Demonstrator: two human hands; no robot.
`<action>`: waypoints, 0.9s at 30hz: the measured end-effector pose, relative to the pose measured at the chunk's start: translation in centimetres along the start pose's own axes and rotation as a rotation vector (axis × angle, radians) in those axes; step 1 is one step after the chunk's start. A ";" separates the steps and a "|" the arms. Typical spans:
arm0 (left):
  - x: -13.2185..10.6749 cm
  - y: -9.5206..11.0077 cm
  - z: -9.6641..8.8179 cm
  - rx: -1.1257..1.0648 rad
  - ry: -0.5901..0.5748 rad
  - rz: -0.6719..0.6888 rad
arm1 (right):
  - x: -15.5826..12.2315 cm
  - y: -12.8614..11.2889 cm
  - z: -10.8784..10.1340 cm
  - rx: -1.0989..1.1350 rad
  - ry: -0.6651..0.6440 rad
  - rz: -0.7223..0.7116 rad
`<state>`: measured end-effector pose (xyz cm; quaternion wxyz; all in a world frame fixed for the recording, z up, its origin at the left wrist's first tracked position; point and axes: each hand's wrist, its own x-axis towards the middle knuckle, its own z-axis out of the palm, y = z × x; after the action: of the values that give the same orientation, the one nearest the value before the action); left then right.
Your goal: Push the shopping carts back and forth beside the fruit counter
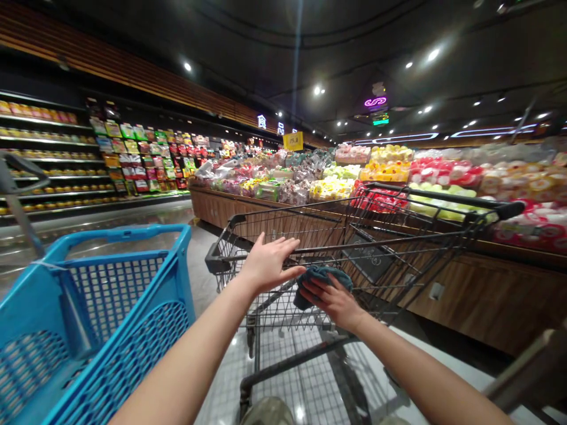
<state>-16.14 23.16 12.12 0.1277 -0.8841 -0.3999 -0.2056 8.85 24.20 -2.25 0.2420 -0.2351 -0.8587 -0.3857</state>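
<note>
A black wire shopping cart [305,206] stands before me, seen from its side. My right hand [331,298] presses a dark teal cloth [323,274] to the cart's near side, its fingers spread over the bunched fabric. Just left of it, my left hand [270,262] is open at the near top rail, fingers stretched out and thumb pointing right toward the cloth. Whether the left palm rests on the rail I cannot tell. A dark panel [368,251] is fixed in the cart near its handle [509,209].
A blue plastic basket cart [128,233] with a grey handle stands close on my left. Behind the cart runs a wooden display counter [469,289] heaped with wrapped goods. Stocked shelves [53,141] line the far left wall. My knee [268,410] shows at the bottom.
</note>
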 end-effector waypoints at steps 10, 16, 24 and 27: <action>-1.5 -5.8 -1.4 0.169 -0.007 -0.174 | 1.9 1.8 -3.7 -0.032 0.100 -0.023; -3.0 -10.0 -1.8 0.140 -0.202 -0.376 | 3.3 1.0 -2.2 0.021 0.062 0.006; -2.9 -8.8 -1.9 0.170 -0.150 -0.327 | 2.0 -1.6 -0.5 0.130 -0.043 -0.110; -3.0 -8.2 -1.9 0.147 -0.163 -0.336 | 4.7 0.0 -3.0 0.104 0.060 -0.131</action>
<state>-24.66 25.82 12.87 0.1232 -0.8068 -0.5648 -0.1220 5.89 22.87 2.33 0.2535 -0.1538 -0.8836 -0.3624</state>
